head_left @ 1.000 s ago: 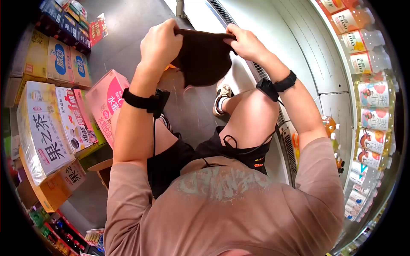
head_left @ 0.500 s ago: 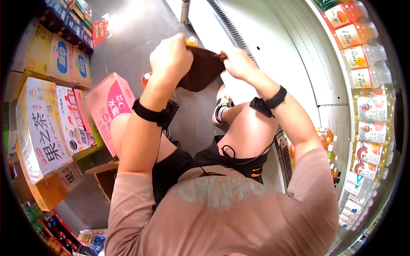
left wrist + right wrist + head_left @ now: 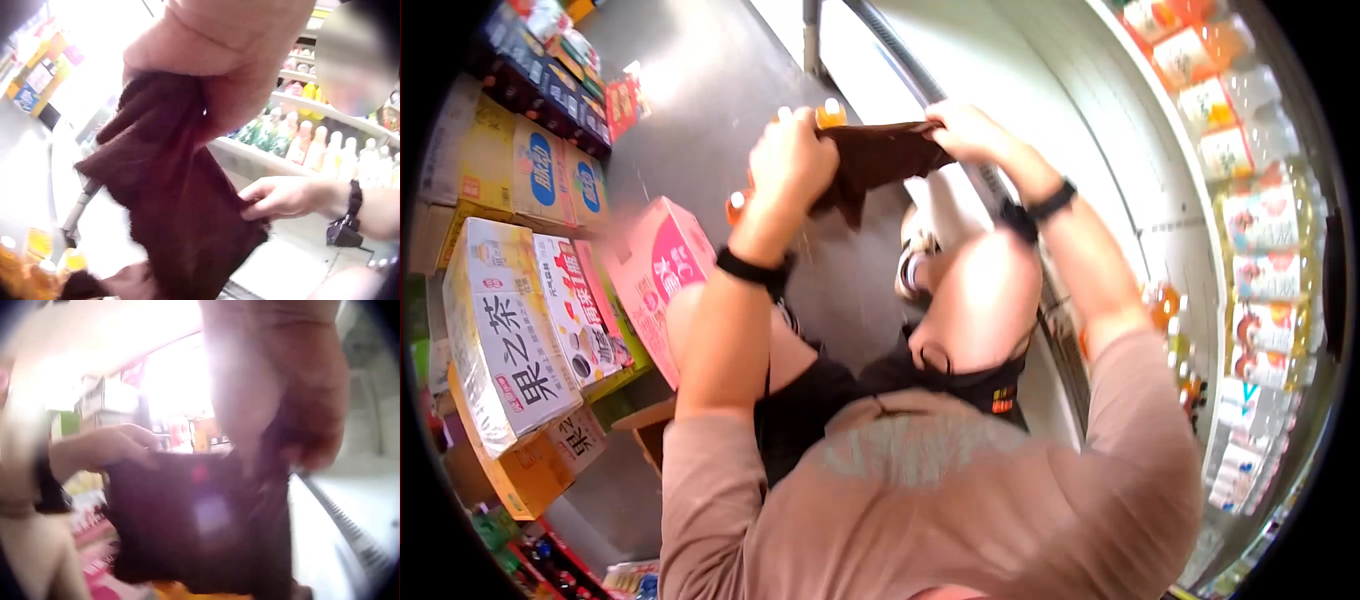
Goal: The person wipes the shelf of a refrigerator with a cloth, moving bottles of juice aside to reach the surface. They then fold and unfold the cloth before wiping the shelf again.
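A dark brown cloth hangs stretched between my two hands, above the floor in front of my knees. My left hand grips one end of it with curled fingers. At the other end, my right hand pinches the upper corner between thumb and fingers. In the left wrist view the cloth drops in folds from the left hand. The right wrist view is blurred, with the cloth spread nearly flat and its lower edge ragged.
Orange-drink bottles stand on the floor just beyond my left hand. A pink carton and stacked drink cartons line the left. To the right runs a white shelf unit, with rows of bottles along its far side.
The cloth went from spread wide to bunched closer as my hands came together, then was drawn wider again. My hands have come down slightly nearer my body; both keep hold.
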Tool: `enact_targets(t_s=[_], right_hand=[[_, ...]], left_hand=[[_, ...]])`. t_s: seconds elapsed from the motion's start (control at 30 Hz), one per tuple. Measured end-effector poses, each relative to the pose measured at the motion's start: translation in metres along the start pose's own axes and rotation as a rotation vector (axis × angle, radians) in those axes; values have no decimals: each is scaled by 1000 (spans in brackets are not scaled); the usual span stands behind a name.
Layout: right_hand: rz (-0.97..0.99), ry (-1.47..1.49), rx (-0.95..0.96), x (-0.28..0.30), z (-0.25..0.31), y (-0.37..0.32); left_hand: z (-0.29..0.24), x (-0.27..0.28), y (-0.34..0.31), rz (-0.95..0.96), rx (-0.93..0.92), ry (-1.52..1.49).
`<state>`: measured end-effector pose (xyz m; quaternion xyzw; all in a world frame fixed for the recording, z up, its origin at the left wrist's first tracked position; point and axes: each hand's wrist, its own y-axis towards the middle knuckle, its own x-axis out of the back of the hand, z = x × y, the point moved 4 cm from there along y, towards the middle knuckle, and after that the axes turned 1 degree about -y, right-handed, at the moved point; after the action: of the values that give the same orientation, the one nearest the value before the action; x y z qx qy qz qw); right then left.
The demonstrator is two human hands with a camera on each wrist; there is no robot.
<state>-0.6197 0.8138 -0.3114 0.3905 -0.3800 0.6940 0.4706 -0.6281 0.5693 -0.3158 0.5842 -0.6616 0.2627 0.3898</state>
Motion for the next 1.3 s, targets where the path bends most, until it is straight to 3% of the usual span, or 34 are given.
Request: enact_targets(t_s=[0.03,0.07,0.13,0.2,0.27,0.3,0.4,0.43,0.53,0.7,0.8,0.83,0.93,0.97,1.0,1.07,1.1,1.13,1.2,1.3], right_hand=[[-51,48,-119,14,6,-2],[-94,94,-122,15,7,-5],[-156,76,-31,6,-12,2],[-154,86,-138,17,3,-3],[-154,217,-150,27,14,-7],[-113,435,-163,22,6,-2],[-146,605,-124,22,15,-4],[-44,715,-229,19,18,-8],[-136,644,-180,27,40,-17],[-380,656,-278,40,38,-22],[-402,576,-196,42,49,-24],[-466,557,-127,43,58,-27],[-532,499,-19,44,84,-38],[-545,382,76,43,100,-46],[-343,451,36,34,111,-53],[-183,173,205,12,136,-67],[-40,195,255,9,145,-76],[102,217,307,7,151,-83],[299,325,457,-4,130,-75],[321,480,46,-1,63,-49]], left_hand=[[-18,20,-7,-94,-7,-61],[-23,31,-6,-96,-26,-113],[-13,20,5,5,23,-122],[-7,7,8,96,27,-54],[-18,5,3,151,-19,-9],[-25,6,1,182,-24,-25],[-27,-1,3,229,39,-68],[-25,-5,4,219,63,-68],[-25,-3,7,225,144,-104],[-33,5,3,448,17,-224],[-24,-1,10,207,84,-209],[-22,-6,14,228,90,-195],[-3,-31,27,114,-46,-392],[-1,-34,28,272,64,-708],[-17,-17,17,309,167,-984],[-14,-19,18,312,213,-1132],[-15,-21,14,298,243,-1321],[-10,-18,16,402,255,-1247],[-51,35,-19,439,293,-1421],[-14,31,-7,457,219,-1322]])
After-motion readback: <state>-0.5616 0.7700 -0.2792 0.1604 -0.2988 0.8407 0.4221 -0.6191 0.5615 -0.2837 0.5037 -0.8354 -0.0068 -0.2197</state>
